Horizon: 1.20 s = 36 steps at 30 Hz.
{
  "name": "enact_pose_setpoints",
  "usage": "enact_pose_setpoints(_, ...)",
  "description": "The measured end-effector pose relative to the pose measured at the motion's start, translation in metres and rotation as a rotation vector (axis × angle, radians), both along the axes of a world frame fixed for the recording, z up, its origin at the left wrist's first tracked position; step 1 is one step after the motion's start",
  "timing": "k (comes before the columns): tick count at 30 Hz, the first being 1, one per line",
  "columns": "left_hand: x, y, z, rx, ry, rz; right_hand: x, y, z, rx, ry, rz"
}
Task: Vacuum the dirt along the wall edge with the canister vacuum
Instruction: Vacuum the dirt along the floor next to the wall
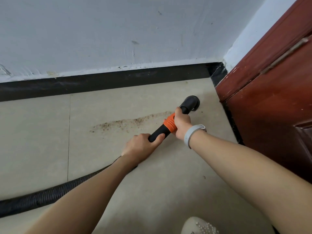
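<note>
Black vacuum wand (170, 123), orange collar (170, 124) midway: my right hand (182, 123) wraps it just ahead of the collar, grey band (192, 133) on the wrist; my left hand (142, 146) curls round its near end. Round nozzle (192, 103): on the beige tile floor (42, 132), far right, near the red-brown door (270, 98). Dirt streak (128, 122): left of the nozzle, short of the black skirting (101, 83). Ribbed hose (50, 193): trails near left. Pale shoe (199, 226): near edge.
</note>
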<state>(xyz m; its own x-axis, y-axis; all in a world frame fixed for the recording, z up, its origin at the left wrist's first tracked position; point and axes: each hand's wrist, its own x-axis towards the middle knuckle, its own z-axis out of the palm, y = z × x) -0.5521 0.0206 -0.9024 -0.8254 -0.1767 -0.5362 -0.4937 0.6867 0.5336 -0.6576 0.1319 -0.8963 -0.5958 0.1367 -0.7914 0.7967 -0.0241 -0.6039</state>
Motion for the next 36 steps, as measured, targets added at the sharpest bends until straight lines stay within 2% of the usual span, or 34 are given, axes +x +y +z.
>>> enact_pose_setpoints(6, -0.012, 0.025, 0.0, -0.115, 0.044, -0.064, -0.006, 0.03, 0.002, -0.042, 0.022, -0.102)
enact_pose_setpoints(12, 0.0, 0.032, -0.002, -0.151, 0.047, -0.276, 0.026, 0.054, 0.002, -0.114, -0.014, -0.355)
enact_pose_setpoints(16, 0.015, 0.038, -0.003, -0.237, 0.067, -0.366, 0.045, 0.062, 0.002, -0.169, -0.067, -0.453)
enact_pose_setpoints(25, -0.008, 0.044, 0.012, -0.284, 0.1, -0.281, 0.009, 0.052, 0.012, -0.251, -0.036, -0.365)
enact_pose_setpoints(29, 0.024, 0.023, 0.016, -0.303, 0.08, -0.255, 0.035, 0.032, 0.008, -0.279, -0.098, -0.33)
enact_pose_setpoints(36, 0.053, 0.016, 0.011, -0.276, 0.019, -0.377, 0.078, 0.038, 0.01, -0.216, -0.128, -0.389)
